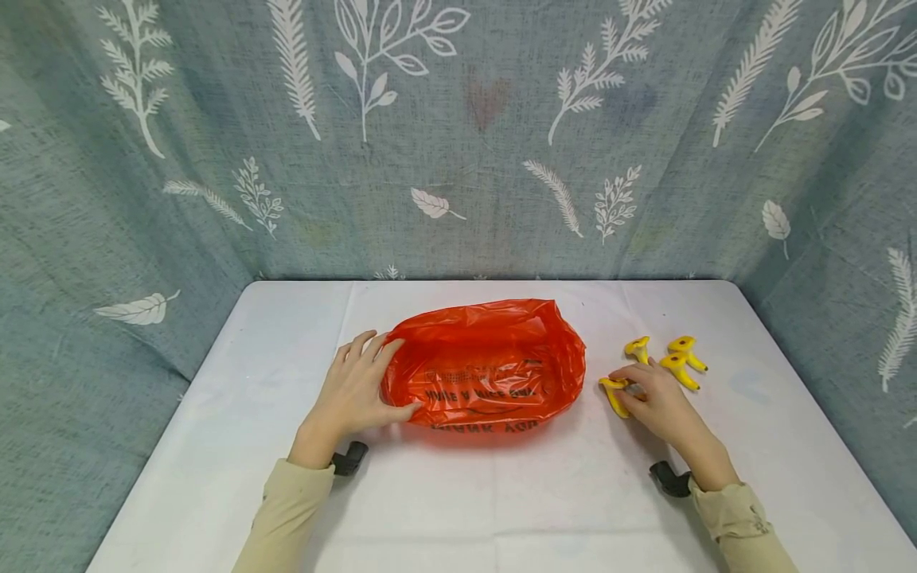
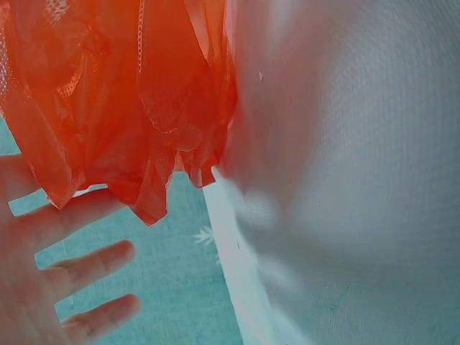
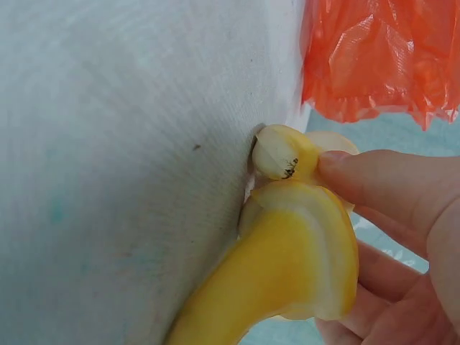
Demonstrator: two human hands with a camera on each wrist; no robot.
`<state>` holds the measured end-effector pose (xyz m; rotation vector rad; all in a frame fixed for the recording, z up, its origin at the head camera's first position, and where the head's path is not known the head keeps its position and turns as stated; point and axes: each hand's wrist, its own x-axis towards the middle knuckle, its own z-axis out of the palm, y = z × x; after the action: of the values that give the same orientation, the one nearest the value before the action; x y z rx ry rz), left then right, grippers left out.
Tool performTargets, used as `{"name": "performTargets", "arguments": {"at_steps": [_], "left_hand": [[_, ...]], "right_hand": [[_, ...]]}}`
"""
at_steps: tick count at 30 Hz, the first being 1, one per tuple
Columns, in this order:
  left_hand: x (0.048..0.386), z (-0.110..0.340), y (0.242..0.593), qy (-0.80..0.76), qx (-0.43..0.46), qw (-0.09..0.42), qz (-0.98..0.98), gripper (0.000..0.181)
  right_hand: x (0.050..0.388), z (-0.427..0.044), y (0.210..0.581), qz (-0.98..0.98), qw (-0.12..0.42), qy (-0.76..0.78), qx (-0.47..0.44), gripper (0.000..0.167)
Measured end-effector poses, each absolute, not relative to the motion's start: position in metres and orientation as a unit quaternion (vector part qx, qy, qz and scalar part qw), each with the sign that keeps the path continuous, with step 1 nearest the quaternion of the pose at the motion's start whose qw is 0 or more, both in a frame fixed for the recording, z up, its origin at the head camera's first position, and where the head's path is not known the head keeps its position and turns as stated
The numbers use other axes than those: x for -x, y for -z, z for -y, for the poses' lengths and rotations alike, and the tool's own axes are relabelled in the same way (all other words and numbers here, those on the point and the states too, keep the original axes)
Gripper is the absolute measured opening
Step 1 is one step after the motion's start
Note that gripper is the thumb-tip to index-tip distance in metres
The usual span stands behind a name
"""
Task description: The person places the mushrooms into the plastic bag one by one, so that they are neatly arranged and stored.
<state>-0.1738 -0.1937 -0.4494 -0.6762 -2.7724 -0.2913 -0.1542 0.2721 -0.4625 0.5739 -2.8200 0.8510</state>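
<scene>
A red plastic bag with dark printing lies with its mouth spread wide. My left hand is at its left rim, fingers spread and mostly straight, thumb over the near edge. In the left wrist view the crumpled bag touches a finger of the hand. To the bag's right, my right hand pinches a small yellow banana-shaped piece at table level; the thumb tip rests on it and other fingers are partly hidden behind. A similar piece with a flared, pale-edged end lies nearer the camera.
Several more yellow pieces lie beyond the right hand. A white cloth covers the table. Grey-green leaf-patterned curtain stands at the back and sides. Black devices sit at both wrists.
</scene>
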Motion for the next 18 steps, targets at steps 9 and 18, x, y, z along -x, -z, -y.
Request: {"name": "performTargets", "arguments": {"at_steps": [9,18], "left_hand": [[0.1738,0.1942,0.4487,0.103,0.237,0.147,0.955,0.098],[0.1739,0.1923,0.4452,0.095,0.233,0.137,0.958,0.099]], "right_hand": [[0.1559,-0.2712,0.4601,0.936,0.069,-0.297,-0.174,0.017],[0.1564,-0.2733,0.4537,0.935,0.045,-0.319,-0.150,0.019]]}}
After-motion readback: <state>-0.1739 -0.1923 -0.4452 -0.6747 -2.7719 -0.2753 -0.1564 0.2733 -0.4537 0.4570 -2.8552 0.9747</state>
